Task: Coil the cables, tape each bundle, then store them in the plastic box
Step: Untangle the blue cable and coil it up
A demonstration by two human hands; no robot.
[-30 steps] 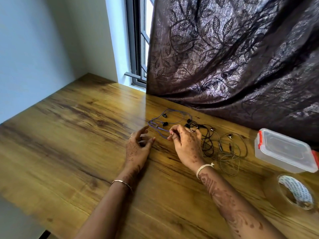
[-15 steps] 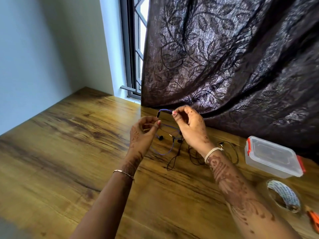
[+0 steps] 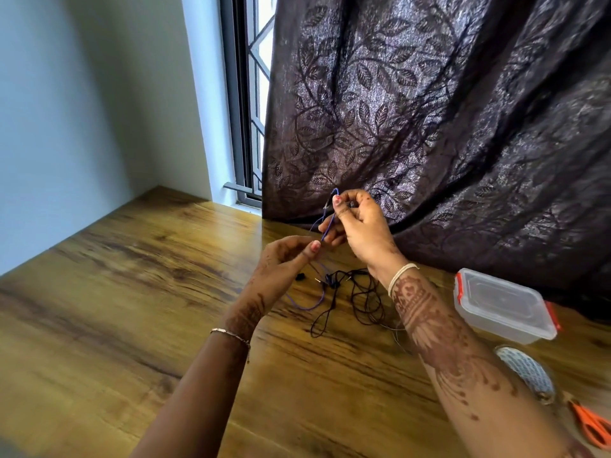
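My right hand [image 3: 358, 223] is raised above the table and pinches the end of a thin purple earphone cable [image 3: 309, 307]. Lower and to the left, my left hand [image 3: 284, 269] pinches the same cable between thumb and fingers. The cable hangs down from both hands, and its loop lies on the wooden table [image 3: 132, 292]. A tangle of black cables [image 3: 360, 299] lies on the table under my right wrist. A clear plastic box [image 3: 502, 304] with a lid and red clips stands at the right. A roll of clear tape [image 3: 525, 375] lies in front of it.
Orange-handled scissors [image 3: 591, 424] lie at the bottom right corner. A dark leaf-patterned curtain [image 3: 429, 110] hangs along the table's back edge, touching it behind the box. A window frame [image 3: 241, 110] and a pale wall stand at the left.
Both hands have lifted from the table with the purple cable; the right hand rose higher and the cable now stretches between them. The view has tilted so the scissors appear.
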